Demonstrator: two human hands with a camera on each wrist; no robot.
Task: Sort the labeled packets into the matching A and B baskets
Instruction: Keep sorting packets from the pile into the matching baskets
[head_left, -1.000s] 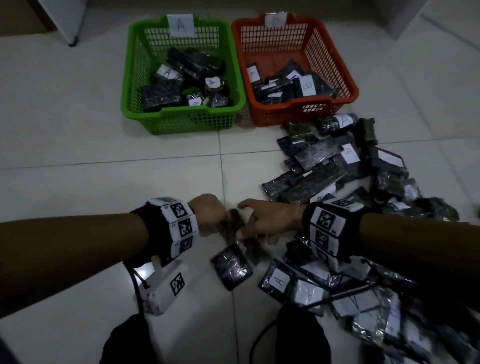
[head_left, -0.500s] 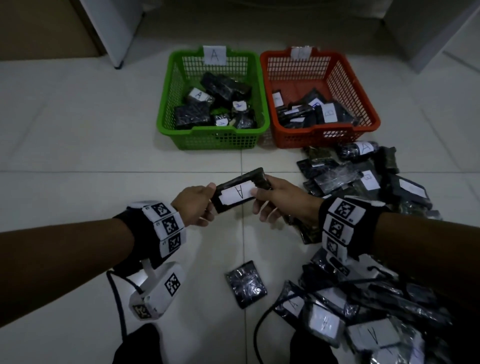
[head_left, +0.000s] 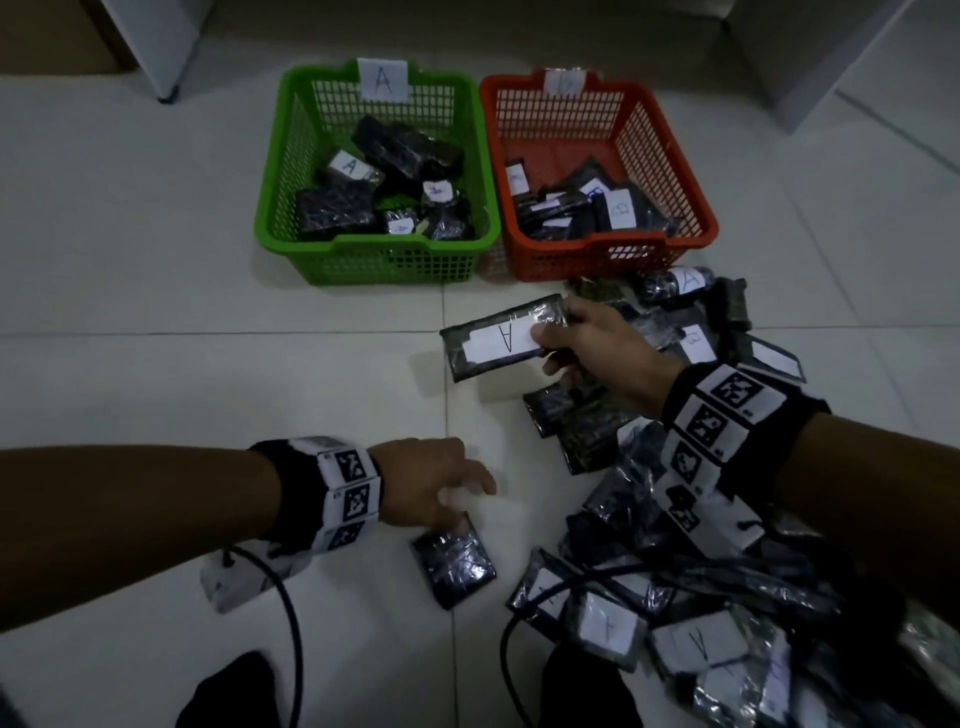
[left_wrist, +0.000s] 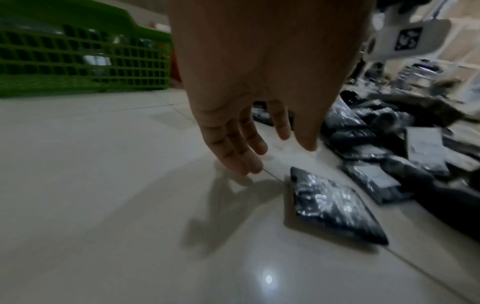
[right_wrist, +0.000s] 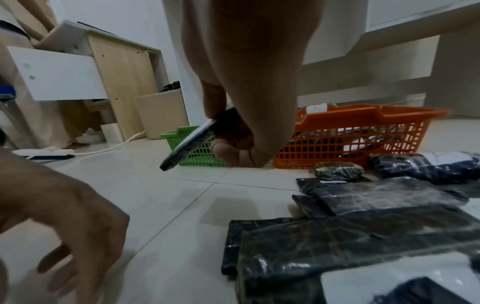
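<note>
My right hand (head_left: 582, 343) pinches a dark packet labelled A (head_left: 498, 340) by its right end, above the floor in front of the two baskets; the same packet (right_wrist: 187, 144) shows edge-on in the right wrist view. The green basket A (head_left: 322, 249) and the orange basket B (head_left: 691, 228) stand side by side at the back, each holding several packets. My left hand (head_left: 447, 483) hangs low with relaxed fingers (left_wrist: 241, 156), holding nothing, just above a lone dark packet (head_left: 454, 566) lying on the tiles (left_wrist: 335, 207).
A heap of several dark packets (head_left: 675, 519), some with white labels, covers the floor at the right. A black cable (head_left: 291, 623) trails from my left wrist. White furniture (right_wrist: 59, 76) and a power strip (right_wrist: 44, 153) stand beyond the baskets at the left.
My left hand let go of the A packet and dropped back down toward the lone packet. My right hand keeps the A packet and has carried it forward toward the baskets.
</note>
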